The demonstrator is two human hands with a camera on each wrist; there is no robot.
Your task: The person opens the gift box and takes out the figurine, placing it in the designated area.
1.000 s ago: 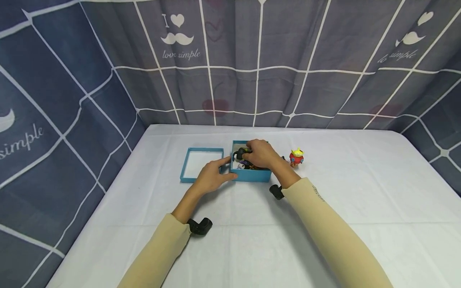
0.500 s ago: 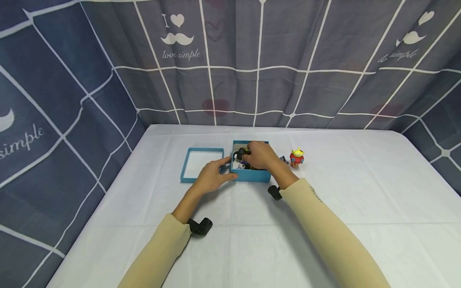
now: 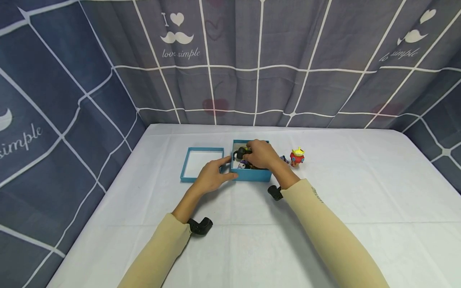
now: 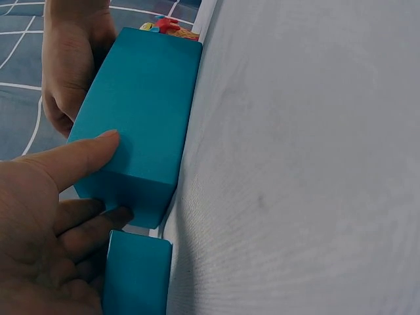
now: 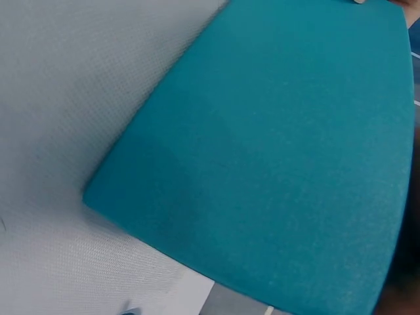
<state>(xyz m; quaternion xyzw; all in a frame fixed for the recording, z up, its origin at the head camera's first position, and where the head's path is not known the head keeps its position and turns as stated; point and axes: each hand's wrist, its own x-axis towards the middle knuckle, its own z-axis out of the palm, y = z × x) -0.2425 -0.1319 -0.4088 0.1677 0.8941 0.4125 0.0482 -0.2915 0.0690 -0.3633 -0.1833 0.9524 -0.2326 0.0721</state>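
A blue box (image 3: 252,175) without its lid stands on the white cloth and holds several small toy figures. My left hand (image 3: 210,176) grips its front left corner, thumb on the front wall, fingers against the left side; the left wrist view shows the thumb (image 4: 95,154) on the blue wall. My right hand (image 3: 263,155) reaches into the box from the right and pinches a black toy figure (image 3: 240,153). The right hand hides much of the contents. In the right wrist view the box's blue wall (image 5: 262,157) fills most of the picture.
Left of the box lies its blue-rimmed lid (image 3: 183,166), inside up. A red toy figure (image 3: 297,158) with a yellow-green head stands to the right, beside a small grey-blue toy (image 3: 284,159) partly behind the right wrist. A checked grey curtain (image 3: 234,88) hangs behind the table.
The right hand dips a little within the box and rises again, staying at the black toy figure. The left hand, box and lid keep their places.
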